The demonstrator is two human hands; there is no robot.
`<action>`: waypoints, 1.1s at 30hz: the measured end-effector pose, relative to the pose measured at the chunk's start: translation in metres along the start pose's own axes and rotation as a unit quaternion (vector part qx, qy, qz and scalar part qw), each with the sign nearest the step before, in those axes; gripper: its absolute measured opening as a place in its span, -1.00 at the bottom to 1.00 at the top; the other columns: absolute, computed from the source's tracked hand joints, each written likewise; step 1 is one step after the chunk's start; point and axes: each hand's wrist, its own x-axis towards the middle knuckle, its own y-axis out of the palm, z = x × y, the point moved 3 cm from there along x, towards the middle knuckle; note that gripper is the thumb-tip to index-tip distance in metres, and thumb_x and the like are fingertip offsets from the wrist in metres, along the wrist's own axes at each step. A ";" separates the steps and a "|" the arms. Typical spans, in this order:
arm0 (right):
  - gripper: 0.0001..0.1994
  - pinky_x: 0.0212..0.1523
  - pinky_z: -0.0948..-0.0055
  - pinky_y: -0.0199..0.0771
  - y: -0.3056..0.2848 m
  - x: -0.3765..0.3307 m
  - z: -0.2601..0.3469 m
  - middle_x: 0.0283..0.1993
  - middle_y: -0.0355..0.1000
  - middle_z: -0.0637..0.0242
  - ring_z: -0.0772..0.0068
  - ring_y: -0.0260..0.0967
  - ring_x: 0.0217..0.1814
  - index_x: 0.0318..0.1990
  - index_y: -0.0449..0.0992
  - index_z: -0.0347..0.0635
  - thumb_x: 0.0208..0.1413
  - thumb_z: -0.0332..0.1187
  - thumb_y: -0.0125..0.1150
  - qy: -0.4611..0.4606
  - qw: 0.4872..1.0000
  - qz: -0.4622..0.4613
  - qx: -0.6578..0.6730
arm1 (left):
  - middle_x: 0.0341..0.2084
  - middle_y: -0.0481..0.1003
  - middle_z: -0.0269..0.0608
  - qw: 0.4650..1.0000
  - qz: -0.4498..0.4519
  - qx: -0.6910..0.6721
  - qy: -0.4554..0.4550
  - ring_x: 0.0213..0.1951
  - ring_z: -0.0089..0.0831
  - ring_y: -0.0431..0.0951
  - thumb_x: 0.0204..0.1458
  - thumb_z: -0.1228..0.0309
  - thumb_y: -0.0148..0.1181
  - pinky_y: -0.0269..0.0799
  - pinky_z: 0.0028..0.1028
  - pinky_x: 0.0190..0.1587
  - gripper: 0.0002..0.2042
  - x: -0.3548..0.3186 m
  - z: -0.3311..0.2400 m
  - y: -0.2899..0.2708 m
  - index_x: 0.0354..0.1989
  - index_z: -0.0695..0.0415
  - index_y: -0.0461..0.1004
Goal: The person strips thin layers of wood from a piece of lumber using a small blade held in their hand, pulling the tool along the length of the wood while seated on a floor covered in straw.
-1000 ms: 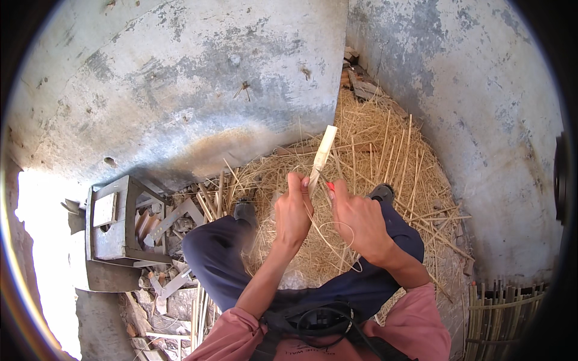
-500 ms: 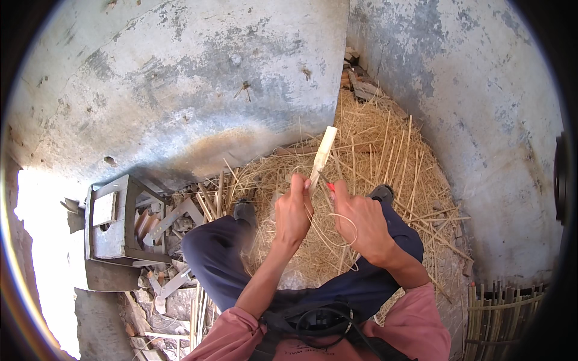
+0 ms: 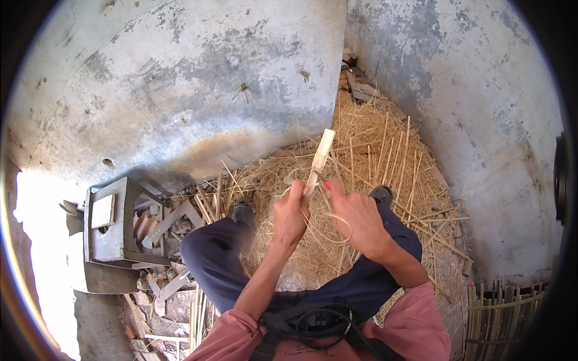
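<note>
My left hand (image 3: 290,213) is closed around the lower end of a pale, flat bamboo piece (image 3: 323,147), which tilts up and to the right. In my closed right hand (image 3: 360,219) is a small knife with a red handle (image 3: 327,185). Its short blade touches the bamboo just above my left fingertips; most of the handle is hidden in the fist. A thin bamboo strip (image 3: 349,230) loops between the two hands, and another thin curl shows beside my left fingers.
Straw-like shavings (image 3: 367,132) and loose sticks cover the floor around my legs. To the left stands a worn wooden stool (image 3: 111,210) among rubble. Peeling walls (image 3: 198,72) close in ahead and on the right. A slatted bamboo basket (image 3: 506,313) is at the lower right.
Both hands have shifted slightly, with the knife still against the bamboo. The looped strip has moved a little left, and a thin curl now stands out left of my left fingers.
</note>
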 end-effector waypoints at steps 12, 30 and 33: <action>-0.71 -0.38 -0.09 0.32 -0.009 0.009 -0.028 -0.50 0.43 -0.07 -0.25 0.45 -0.42 -0.07 0.40 -0.24 0.49 -0.15 0.01 0.019 0.986 0.029 0.164 | -0.68 0.40 -0.07 0.992 0.012 -0.067 -0.102 -0.66 -0.26 0.45 0.52 0.33 -0.12 0.32 -0.27 -0.54 -0.79 0.010 0.001 0.004 -0.15 0.20 0.31; -0.70 -0.21 0.45 0.39 0.019 0.040 -0.066 -0.29 0.43 0.47 0.62 0.36 -0.30 0.10 0.49 -0.20 0.41 -0.20 0.24 0.107 0.865 -0.058 0.487 | -0.70 0.48 -0.15 0.972 0.041 -0.143 -0.185 -0.68 -0.38 0.48 0.50 0.19 -0.07 0.33 -0.32 -0.60 -0.73 0.007 0.008 0.005 -0.08 0.18 0.31; -0.65 -0.35 0.52 0.37 0.024 0.040 -0.059 -0.32 0.43 0.46 0.66 0.34 -0.39 0.14 0.49 -0.21 0.38 -0.18 0.30 0.103 0.832 -0.090 0.538 | -0.69 0.51 -0.14 0.959 0.086 -0.173 -0.206 -0.71 -0.41 0.49 0.49 0.21 -0.06 0.32 -0.35 -0.64 -0.74 0.009 0.003 0.002 -0.09 0.19 0.32</action>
